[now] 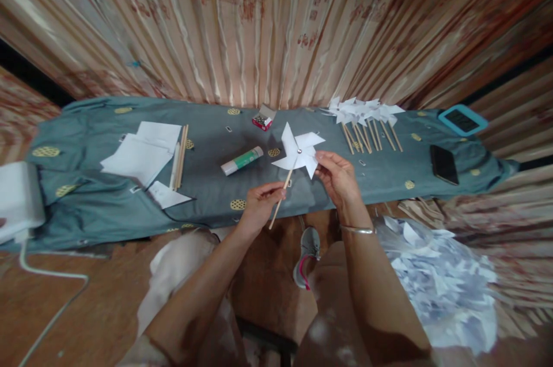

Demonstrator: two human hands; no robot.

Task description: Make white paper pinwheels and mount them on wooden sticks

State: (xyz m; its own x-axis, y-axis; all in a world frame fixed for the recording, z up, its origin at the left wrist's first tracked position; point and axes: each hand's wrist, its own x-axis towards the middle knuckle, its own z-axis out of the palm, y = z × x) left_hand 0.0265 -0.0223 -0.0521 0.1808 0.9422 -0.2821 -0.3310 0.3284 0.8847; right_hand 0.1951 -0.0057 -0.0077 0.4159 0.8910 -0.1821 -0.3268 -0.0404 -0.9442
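A white paper pinwheel (306, 141) with a metal pin at its centre is held up over the near edge of the table. Its wooden stick (277, 212) slants down to the left, and my left hand (261, 203) is closed around it. My right hand (339, 176) pinches the tip of the right-hand paper blade between thumb and fingers. Just behind the pinwheel lie a green and white glue stick (242, 161) and a small open red box (262, 120) of metal pins.
Several pinwheels (365, 110) lie at the back right, near a phone (443, 165) and a blue-framed device (463, 120). White paper sheets (140, 151) and wooden sticks (182, 156) lie left. A bag of paper pieces (444, 286) stands right of my legs; a white corded device (19, 200) sits far left.
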